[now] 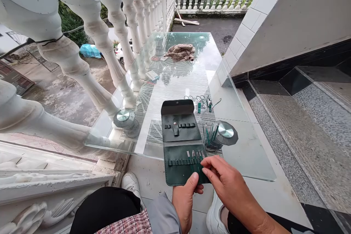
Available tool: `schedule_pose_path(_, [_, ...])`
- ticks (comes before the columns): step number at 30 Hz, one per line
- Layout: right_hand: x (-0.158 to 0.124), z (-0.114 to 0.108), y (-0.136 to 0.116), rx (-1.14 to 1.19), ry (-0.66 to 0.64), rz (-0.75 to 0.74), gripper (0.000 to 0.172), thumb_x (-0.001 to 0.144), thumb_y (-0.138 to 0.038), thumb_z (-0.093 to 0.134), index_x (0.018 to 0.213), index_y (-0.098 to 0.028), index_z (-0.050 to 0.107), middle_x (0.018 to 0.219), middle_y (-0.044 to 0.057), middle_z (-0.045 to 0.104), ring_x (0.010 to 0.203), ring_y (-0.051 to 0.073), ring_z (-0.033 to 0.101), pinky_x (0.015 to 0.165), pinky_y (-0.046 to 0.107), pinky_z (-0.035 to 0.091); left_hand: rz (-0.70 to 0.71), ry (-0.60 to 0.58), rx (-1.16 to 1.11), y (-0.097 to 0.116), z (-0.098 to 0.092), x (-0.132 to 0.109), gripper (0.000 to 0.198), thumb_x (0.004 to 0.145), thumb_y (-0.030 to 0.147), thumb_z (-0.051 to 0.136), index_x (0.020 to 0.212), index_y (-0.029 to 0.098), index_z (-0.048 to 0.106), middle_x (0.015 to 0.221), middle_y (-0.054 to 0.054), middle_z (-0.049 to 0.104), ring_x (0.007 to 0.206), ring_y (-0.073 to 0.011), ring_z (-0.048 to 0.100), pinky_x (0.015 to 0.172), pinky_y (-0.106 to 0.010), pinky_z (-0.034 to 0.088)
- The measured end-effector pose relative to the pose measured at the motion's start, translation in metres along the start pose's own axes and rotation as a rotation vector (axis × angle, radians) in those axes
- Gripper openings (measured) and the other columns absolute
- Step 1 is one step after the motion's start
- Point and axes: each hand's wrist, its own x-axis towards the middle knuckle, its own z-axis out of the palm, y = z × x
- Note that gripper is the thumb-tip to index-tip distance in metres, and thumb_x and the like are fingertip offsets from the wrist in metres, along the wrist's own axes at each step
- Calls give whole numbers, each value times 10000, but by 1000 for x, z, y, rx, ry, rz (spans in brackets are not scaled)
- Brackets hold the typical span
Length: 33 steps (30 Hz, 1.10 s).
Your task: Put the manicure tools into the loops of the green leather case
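Observation:
A dark green manicure case [182, 142] lies unfolded, its near end past the glass edge. My left hand [185, 199] grips that near end, thumb on top and fingers beneath. Several slim metal tools [193, 155] stand in the elastic loops of the lower panel, while the loops and centre holder of the upper panel hold nothing. At the lower right side of the case, my right hand [223, 177] pinches a slim manicure tool, mostly hidden by the fingers. Beyond the case lie two green nail clippers [199, 106] and scissors [202, 99]. More thin green-handled tools [210, 136] are to its right.
The glass table [175, 84] has round metal-capped supports [225, 130]. On it are a crumpled brown cloth [181, 52] and a small box [152, 75]. White balusters [109, 18] run along the left, with stone steps [309, 117] at the right.

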Motion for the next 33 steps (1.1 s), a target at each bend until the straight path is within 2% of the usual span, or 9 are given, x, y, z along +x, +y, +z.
schedule_pose_path(3, [-1,4,6,-73,-17,-70,153,865,-159,382,841,-213,523,845,39,565,773,165,546,676,298,451,5,1,30,1,0,1,406,591,392,796,828,116,616,713,-41,614,587,-141,525,578,-286,444])
schedule_pose_path(8, [-2,11,12,-149,19,-166,193,851,-95,376,889,-207,528,855,48,543,766,161,534,673,294,454,-35,8,28,2,1,1,393,626,420,747,818,103,617,667,-46,611,566,-153,537,555,-296,448])
schedule_pose_path(13, [-3,15,8,-247,74,-370,302,788,-7,384,914,-210,569,827,53,538,759,168,518,635,277,440,-30,-17,6,-1,1,3,407,636,457,740,781,98,613,643,-42,606,576,-145,538,565,-278,444])
schedule_pose_path(18, [-2,18,3,-309,30,-353,259,790,-10,391,727,-201,554,731,37,515,681,158,487,584,266,415,-43,-21,-4,-5,-3,4,478,625,498,750,827,83,624,668,-53,621,583,-147,550,575,-282,452])
schedule_pose_path(21, [6,7,7,-225,66,-351,229,839,-73,392,818,-207,576,806,48,561,758,163,530,660,278,443,-46,-8,-14,-6,-4,4,505,593,521,770,818,92,626,641,-46,616,566,-155,557,548,-284,454])
schedule_pose_path(24, [26,-18,20,-167,216,-239,169,866,-192,422,936,-201,575,899,64,605,838,180,565,742,310,450,-49,-1,2,-7,-5,5,495,581,524,783,798,106,631,636,-49,625,562,-159,567,538,-283,457])
schedule_pose_path(28, [61,-52,44,-222,339,112,143,796,-302,501,860,-205,584,831,41,623,734,189,573,652,317,424,-48,10,37,-8,-5,7,468,584,515,787,803,132,634,668,-60,650,573,-164,571,556,-289,464])
schedule_pose_path(30, [75,-58,53,-225,320,222,137,778,-314,497,814,-213,583,813,28,623,713,181,568,638,309,407,-54,16,52,-8,-5,8,449,585,507,789,800,145,633,668,-59,652,579,-168,569,569,-296,465])
schedule_pose_path(33, [87,-53,58,-289,260,235,168,777,-362,488,769,-221,579,813,29,611,750,190,557,640,306,386,-52,17,70,-8,-5,9,401,610,493,776,787,162,635,665,-57,653,583,-174,568,582,-305,465])
